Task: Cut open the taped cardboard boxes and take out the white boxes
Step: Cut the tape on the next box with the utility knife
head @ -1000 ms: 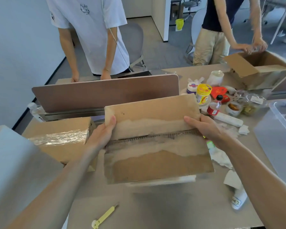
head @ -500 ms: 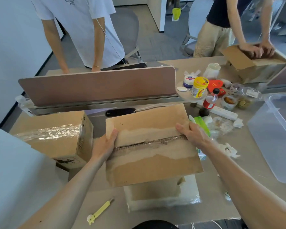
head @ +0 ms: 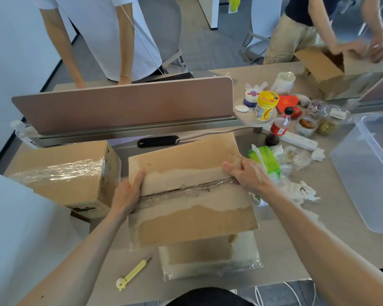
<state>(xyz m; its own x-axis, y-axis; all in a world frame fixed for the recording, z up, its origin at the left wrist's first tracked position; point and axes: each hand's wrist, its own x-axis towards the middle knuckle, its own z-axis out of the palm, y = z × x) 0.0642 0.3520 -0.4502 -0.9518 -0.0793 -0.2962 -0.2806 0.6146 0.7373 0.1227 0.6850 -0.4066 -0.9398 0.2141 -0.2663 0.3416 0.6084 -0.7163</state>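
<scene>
I hold a brown cardboard box (head: 190, 219) above the desk, its face showing torn paper and a seam with tape remnants. My left hand (head: 128, 193) grips its left edge with the thumb on top. My right hand (head: 245, 175) grips the right edge at the seam. Below the box, a white box (head: 210, 261) in clear wrap lies on the desk, partly hidden by the cardboard. A second cardboard box (head: 60, 173) sealed with shiny tape stands to the left. A yellow cutter (head: 134, 271) lies near the desk's front edge.
A brown divider panel (head: 124, 104) runs behind the boxes. Jars, a cola bottle (head: 279, 127), a power strip, a green tissue pack (head: 266, 161) and crumpled tissues crowd the right. A clear plastic bin (head: 372, 173) stands far right. Two persons stand across the desk; one handles an open cardboard box (head: 332, 69).
The cardboard box in my hands has come up off the white box, which now shows on the desk beneath it. Both hands have kept their hold on the edges.
</scene>
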